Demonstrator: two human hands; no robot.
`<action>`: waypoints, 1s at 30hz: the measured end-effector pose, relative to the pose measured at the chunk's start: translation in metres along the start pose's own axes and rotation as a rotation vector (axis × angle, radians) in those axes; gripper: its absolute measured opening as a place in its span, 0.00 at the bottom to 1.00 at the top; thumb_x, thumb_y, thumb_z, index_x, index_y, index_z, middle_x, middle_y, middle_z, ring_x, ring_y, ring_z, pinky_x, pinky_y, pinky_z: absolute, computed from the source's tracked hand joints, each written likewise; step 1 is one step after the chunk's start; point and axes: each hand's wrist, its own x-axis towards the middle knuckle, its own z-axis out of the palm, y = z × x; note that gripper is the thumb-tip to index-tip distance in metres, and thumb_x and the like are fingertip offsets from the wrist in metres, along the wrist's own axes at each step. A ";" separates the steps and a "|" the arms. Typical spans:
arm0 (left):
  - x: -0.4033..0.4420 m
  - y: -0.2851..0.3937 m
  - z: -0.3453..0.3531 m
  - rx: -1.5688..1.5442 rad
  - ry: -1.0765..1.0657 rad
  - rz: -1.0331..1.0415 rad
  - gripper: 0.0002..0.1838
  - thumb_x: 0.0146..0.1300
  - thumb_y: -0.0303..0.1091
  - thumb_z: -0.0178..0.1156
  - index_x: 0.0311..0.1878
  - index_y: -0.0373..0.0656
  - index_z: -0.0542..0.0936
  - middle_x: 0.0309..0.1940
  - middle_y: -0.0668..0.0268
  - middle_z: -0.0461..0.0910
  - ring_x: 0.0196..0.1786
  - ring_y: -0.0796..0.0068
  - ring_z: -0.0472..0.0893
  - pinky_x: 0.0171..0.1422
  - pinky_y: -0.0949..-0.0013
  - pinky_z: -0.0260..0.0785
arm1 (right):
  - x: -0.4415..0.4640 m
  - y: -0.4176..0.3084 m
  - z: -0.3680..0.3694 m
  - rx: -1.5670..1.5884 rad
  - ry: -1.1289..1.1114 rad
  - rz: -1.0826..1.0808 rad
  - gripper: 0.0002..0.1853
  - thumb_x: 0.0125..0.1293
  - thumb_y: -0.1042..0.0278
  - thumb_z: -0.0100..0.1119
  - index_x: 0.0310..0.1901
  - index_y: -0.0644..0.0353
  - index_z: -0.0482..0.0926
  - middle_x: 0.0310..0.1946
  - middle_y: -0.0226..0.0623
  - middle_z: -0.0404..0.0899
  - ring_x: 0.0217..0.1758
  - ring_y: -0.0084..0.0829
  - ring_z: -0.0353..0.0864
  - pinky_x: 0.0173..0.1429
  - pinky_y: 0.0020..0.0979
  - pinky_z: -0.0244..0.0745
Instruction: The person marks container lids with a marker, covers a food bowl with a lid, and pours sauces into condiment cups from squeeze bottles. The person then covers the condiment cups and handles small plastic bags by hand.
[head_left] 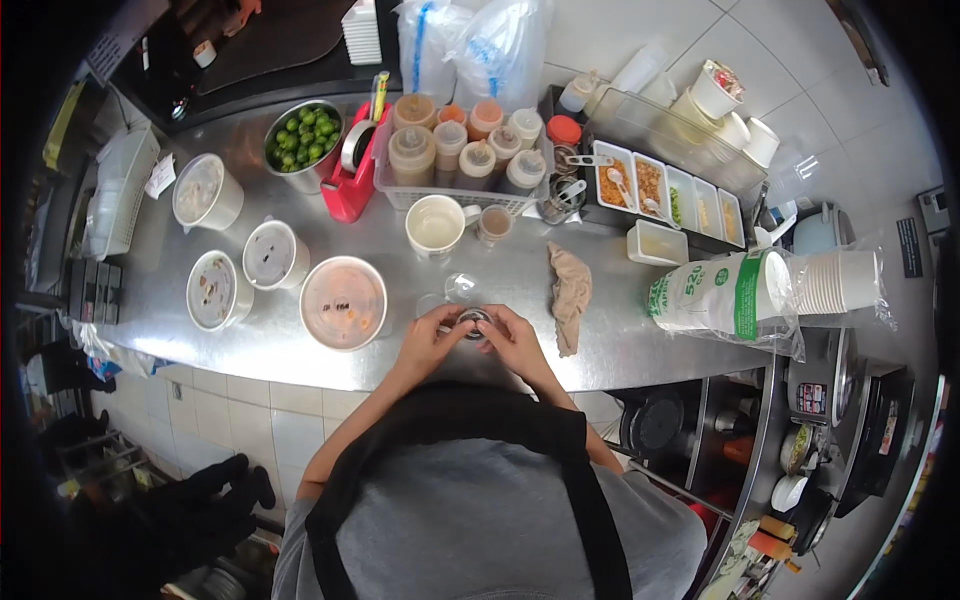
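I see the bare left hand [430,342] and bare right hand [512,338] half-curled, fingers gripping a small, round, dark-centred cup [474,323] between them, near the smooth steel counter's [520,290] front edge; just beyond sits a clear, round plastic piece [461,287].

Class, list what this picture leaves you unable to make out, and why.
All in the head view:
Small round object: what it is; left hand and right hand cover much of it.
Orange-filled tub: lid's dark marks, too small to read.
Back squeeze bottles: lower parts, hidden by front squeeze bottles.
Steel pot: inside bottom, hidden by green fruit.
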 end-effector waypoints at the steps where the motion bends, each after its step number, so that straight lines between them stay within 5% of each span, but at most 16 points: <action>1: 0.003 0.004 0.000 0.178 0.056 0.088 0.20 0.58 0.40 0.63 0.49 0.38 0.76 0.42 0.57 0.77 0.44 0.64 0.77 0.49 0.67 0.69 | 0.003 0.004 -0.008 -0.052 0.067 -0.048 0.15 0.65 0.69 0.56 0.51 0.67 0.73 0.31 0.38 0.77 0.31 0.25 0.81 0.32 0.23 0.76; 3: 0.012 0.009 0.000 0.380 0.154 0.267 0.23 0.53 0.41 0.67 0.51 0.43 0.75 0.52 0.53 0.69 0.55 0.57 0.71 0.54 0.60 0.65 | 0.010 0.016 -0.027 -0.218 0.194 -0.090 0.17 0.62 0.69 0.60 0.50 0.67 0.76 0.34 0.41 0.75 0.33 0.28 0.81 0.30 0.25 0.77; 6: 0.024 0.012 0.000 0.721 0.165 0.334 0.22 0.50 0.39 0.68 0.48 0.44 0.74 0.54 0.56 0.68 0.58 0.57 0.67 0.57 0.56 0.61 | 0.020 0.031 -0.048 -0.577 0.225 -0.059 0.19 0.58 0.69 0.63 0.50 0.67 0.75 0.36 0.45 0.73 0.32 0.32 0.80 0.32 0.30 0.76; 7: 0.027 0.010 0.001 0.752 0.145 0.323 0.22 0.49 0.39 0.68 0.46 0.45 0.74 0.55 0.57 0.68 0.58 0.57 0.66 0.58 0.55 0.61 | 0.022 0.029 -0.048 -0.381 0.236 0.065 0.20 0.55 0.68 0.65 0.48 0.66 0.76 0.39 0.49 0.72 0.32 0.39 0.78 0.36 0.37 0.74; 10: 0.041 -0.013 0.008 0.814 0.089 0.305 0.20 0.47 0.37 0.68 0.43 0.45 0.73 0.55 0.60 0.68 0.59 0.57 0.65 0.59 0.54 0.59 | 0.031 0.005 -0.052 -0.813 0.316 -0.303 0.20 0.55 0.64 0.66 0.46 0.67 0.75 0.38 0.48 0.73 0.42 0.43 0.78 0.43 0.37 0.74; 11: 0.045 -0.026 0.009 0.816 0.066 0.313 0.19 0.47 0.36 0.68 0.42 0.45 0.74 0.55 0.60 0.68 0.59 0.58 0.66 0.59 0.55 0.59 | 0.035 -0.016 -0.058 -0.851 0.332 -0.266 0.19 0.53 0.62 0.67 0.44 0.63 0.76 0.40 0.49 0.74 0.45 0.48 0.75 0.48 0.42 0.70; 13: 0.048 -0.035 0.009 0.819 0.053 0.343 0.17 0.47 0.36 0.68 0.39 0.46 0.74 0.54 0.60 0.69 0.58 0.58 0.66 0.59 0.55 0.60 | 0.055 -0.061 -0.070 -0.900 0.426 -0.396 0.16 0.57 0.61 0.64 0.41 0.62 0.75 0.38 0.45 0.73 0.30 0.42 0.77 0.39 0.41 0.71; 15: 0.046 -0.038 0.010 0.820 0.064 0.392 0.14 0.47 0.35 0.68 0.36 0.45 0.75 0.53 0.61 0.70 0.58 0.58 0.67 0.58 0.56 0.61 | 0.083 -0.108 -0.091 -0.788 0.499 -0.441 0.14 0.57 0.61 0.64 0.40 0.60 0.76 0.38 0.41 0.74 0.30 0.39 0.77 0.37 0.40 0.71; 18: 0.033 -0.010 0.002 0.718 0.030 0.378 0.10 0.49 0.37 0.67 0.32 0.46 0.77 0.50 0.60 0.72 0.55 0.59 0.69 0.57 0.55 0.62 | 0.148 -0.164 -0.140 -1.048 0.709 -0.842 0.08 0.55 0.66 0.63 0.35 0.57 0.78 0.37 0.40 0.76 0.43 0.43 0.74 0.46 0.41 0.68; 21: 0.015 0.018 -0.014 0.612 0.005 0.373 0.09 0.50 0.36 0.66 0.31 0.46 0.76 0.47 0.60 0.73 0.52 0.58 0.72 0.53 0.55 0.65 | 0.218 -0.199 -0.189 -1.293 0.964 -0.635 0.10 0.53 0.64 0.63 0.38 0.52 0.81 0.40 0.38 0.79 0.46 0.42 0.74 0.50 0.45 0.65; 26: -0.018 0.038 -0.041 0.526 0.090 0.377 0.10 0.48 0.33 0.69 0.30 0.44 0.77 0.45 0.59 0.74 0.48 0.55 0.74 0.49 0.58 0.67 | 0.309 -0.232 -0.235 -1.371 0.715 0.243 0.22 0.49 0.59 0.68 0.48 0.51 0.80 0.55 0.35 0.75 0.56 0.42 0.75 0.55 0.49 0.66; 30: -0.035 0.050 -0.050 0.525 0.181 0.357 0.10 0.47 0.32 0.69 0.29 0.43 0.77 0.44 0.58 0.75 0.45 0.55 0.76 0.48 0.59 0.69 | 0.336 -0.234 -0.241 -1.308 0.591 0.473 0.32 0.42 0.58 0.74 0.53 0.50 0.77 0.57 0.34 0.74 0.59 0.41 0.73 0.57 0.48 0.69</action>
